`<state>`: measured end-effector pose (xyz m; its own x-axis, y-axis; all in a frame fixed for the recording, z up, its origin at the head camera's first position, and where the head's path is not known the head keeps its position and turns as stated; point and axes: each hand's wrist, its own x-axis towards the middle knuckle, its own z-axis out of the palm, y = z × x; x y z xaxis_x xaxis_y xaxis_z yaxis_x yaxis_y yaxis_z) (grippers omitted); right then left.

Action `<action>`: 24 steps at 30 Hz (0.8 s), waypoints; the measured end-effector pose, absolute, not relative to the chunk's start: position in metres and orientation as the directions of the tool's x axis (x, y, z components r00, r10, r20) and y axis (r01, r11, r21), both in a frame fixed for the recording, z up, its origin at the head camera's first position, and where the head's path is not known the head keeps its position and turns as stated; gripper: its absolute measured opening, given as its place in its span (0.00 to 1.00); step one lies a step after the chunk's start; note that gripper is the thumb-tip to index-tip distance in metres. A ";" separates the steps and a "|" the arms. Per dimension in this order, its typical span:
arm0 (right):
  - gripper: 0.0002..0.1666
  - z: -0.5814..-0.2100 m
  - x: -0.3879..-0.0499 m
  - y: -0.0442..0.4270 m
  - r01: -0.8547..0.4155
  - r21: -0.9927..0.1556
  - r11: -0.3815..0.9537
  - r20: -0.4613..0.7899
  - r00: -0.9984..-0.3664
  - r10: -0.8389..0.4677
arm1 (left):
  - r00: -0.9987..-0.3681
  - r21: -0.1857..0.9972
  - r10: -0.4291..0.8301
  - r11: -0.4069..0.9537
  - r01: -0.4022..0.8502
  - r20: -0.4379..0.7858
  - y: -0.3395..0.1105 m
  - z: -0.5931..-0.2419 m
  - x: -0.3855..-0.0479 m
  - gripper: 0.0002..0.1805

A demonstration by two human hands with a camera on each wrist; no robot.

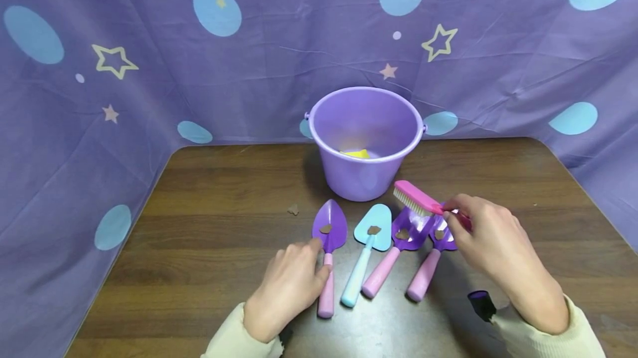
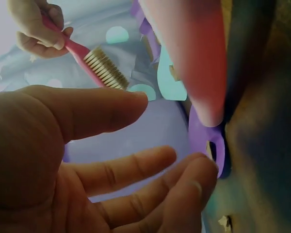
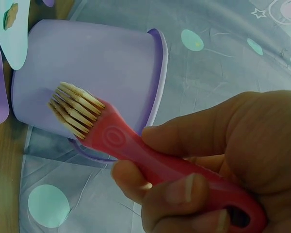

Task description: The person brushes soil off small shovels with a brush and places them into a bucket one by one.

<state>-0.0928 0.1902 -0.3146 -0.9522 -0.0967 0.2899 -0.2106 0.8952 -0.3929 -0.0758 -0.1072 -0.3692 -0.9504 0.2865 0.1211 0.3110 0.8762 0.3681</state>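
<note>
My right hand [image 1: 500, 244] grips a pink brush [image 1: 421, 198] by its handle, holding it above the tools with its pale bristles downward. Beside the pink handle of a purple trowel [image 1: 331, 218] is my left hand [image 1: 288, 280]; in the left wrist view its fingers are loosely spread and hold nothing. Further right lie a light-blue spade [image 1: 381, 216] and a purple scoop [image 1: 410, 243] with a pink handle. A second purple scoop [image 1: 447, 243] is partly hidden by the brush and right hand. Each tool's blade carries a small brown piece.
A purple bucket [image 1: 361, 178] stands behind the tools, with something yellow [image 1: 358, 154] inside. A loose brown piece [image 1: 293, 210] lies on the wooden table [image 1: 224, 197], left of the trowel. Purple patterned cloth [image 1: 299, 25] hangs behind and beside the table.
</note>
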 end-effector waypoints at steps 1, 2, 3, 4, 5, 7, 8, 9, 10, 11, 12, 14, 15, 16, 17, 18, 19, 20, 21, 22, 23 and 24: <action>0.08 -0.315 -0.093 0.190 -0.210 -0.392 0.896 0.290 -0.952 -0.096 | -0.953 0.365 0.277 0.880 0.304 0.124 -0.107 -0.371 -0.075 0.10; 0.08 -0.315 -0.093 0.190 -0.210 -0.391 0.896 0.289 -0.952 -0.097 | -0.957 0.362 0.265 0.885 0.291 0.122 -0.106 -0.372 -0.075 0.10; 0.08 -0.315 -0.093 0.189 -0.211 -0.390 0.896 0.289 -0.952 -0.098 | -0.960 0.358 0.252 0.891 0.278 0.121 -0.106 -0.374 -0.075 0.11; 0.08 -0.315 -0.093 0.189 -0.212 -0.390 0.896 0.290 -0.952 -0.099 | -0.964 0.356 0.240 0.896 0.266 0.117 -0.105 -0.375 -0.075 0.12; 0.08 -0.315 -0.093 0.189 -0.213 -0.389 0.896 0.291 -0.952 -0.100 | -0.967 0.356 0.230 0.899 0.255 0.113 -0.104 -0.377 -0.074 0.12; 0.08 -0.315 -0.093 0.189 -0.214 -0.387 0.897 0.292 -0.951 -0.101 | -0.971 0.357 0.214 0.904 0.238 0.106 -0.103 -0.380 -0.073 0.13; 0.08 -0.315 -0.093 0.189 -0.213 -0.386 0.897 0.291 -0.951 -0.101 | -0.973 0.358 0.206 0.905 0.228 0.101 -0.102 -0.381 -0.073 0.14; 0.08 -0.315 -0.093 0.189 -0.213 -0.385 0.898 0.291 -0.952 -0.101 | -0.975 0.360 0.199 0.906 0.221 0.096 -0.101 -0.383 -0.073 0.14; 0.08 -0.315 -0.093 0.189 -0.212 -0.385 0.898 0.290 -0.952 -0.101 | -0.977 0.361 0.193 0.908 0.213 0.090 -0.100 -0.384 -0.073 0.14; 0.08 -0.315 -0.093 0.189 -0.212 -0.385 0.898 0.289 -0.952 -0.101 | -0.979 0.361 0.187 0.910 0.204 0.084 -0.099 -0.386 -0.072 0.14; 0.08 -0.316 -0.093 0.188 -0.211 -0.384 0.899 0.289 -0.952 -0.100 | -0.980 0.360 0.182 0.912 0.198 0.079 -0.098 -0.387 -0.072 0.15; 0.08 -0.316 -0.092 0.188 -0.211 -0.383 0.899 0.290 -0.952 -0.100 | -0.983 0.359 0.172 0.915 0.185 0.067 -0.097 -0.390 -0.072 0.15; 0.08 -0.316 -0.092 0.188 -0.213 -0.381 0.900 0.291 -0.951 -0.102 | -0.984 0.359 0.169 0.916 0.180 0.062 -0.097 -0.391 -0.072 0.16; 0.08 -0.316 -0.092 0.188 -0.214 -0.380 0.900 0.292 -0.951 -0.103 | -0.984 0.357 0.166 0.917 0.176 0.058 -0.096 -0.392 -0.072 0.16; 0.08 -0.316 -0.092 0.188 -0.214 -0.379 0.900 0.291 -0.951 -0.103 | -0.985 0.357 0.166 0.918 0.175 0.055 -0.096 -0.392 -0.072 0.17; 0.08 -0.316 -0.092 0.187 -0.214 -0.379 0.901 0.291 -0.951 -0.103 | -0.985 0.359 0.166 0.917 0.175 0.054 -0.096 -0.393 -0.072 0.17; 0.08 -0.316 -0.092 0.187 -0.214 -0.379 0.900 0.291 -0.951 -0.104 | -0.984 0.361 0.168 0.916 0.176 0.055 -0.096 -0.394 -0.072 0.18; 0.08 -0.316 -0.092 0.187 -0.215 -0.378 0.900 0.291 -0.951 -0.104 | -0.984 0.362 0.170 0.915 0.179 0.056 -0.096 -0.394 -0.073 0.18; 0.08 -0.316 -0.092 0.187 -0.214 -0.379 0.900 0.290 -0.951 -0.104 | -0.983 0.365 0.174 0.913 0.183 0.058 -0.096 -0.394 -0.073 0.18; 0.08 -0.316 -0.092 0.186 -0.214 -0.379 0.900 0.289 -0.952 -0.104 | -0.982 0.369 0.177 0.911 0.187 0.061 -0.097 -0.395 -0.074 0.18; 0.08 -0.316 -0.092 0.186 -0.214 -0.380 0.900 0.288 -0.952 -0.105 | -0.981 0.370 0.181 0.909 0.193 0.066 -0.097 -0.395 -0.074 0.18; 0.08 -0.316 -0.092 0.186 -0.214 -0.379 0.900 0.288 -0.952 -0.105 | -0.980 0.371 0.184 0.908 0.197 0.071 -0.097 -0.396 -0.075 0.18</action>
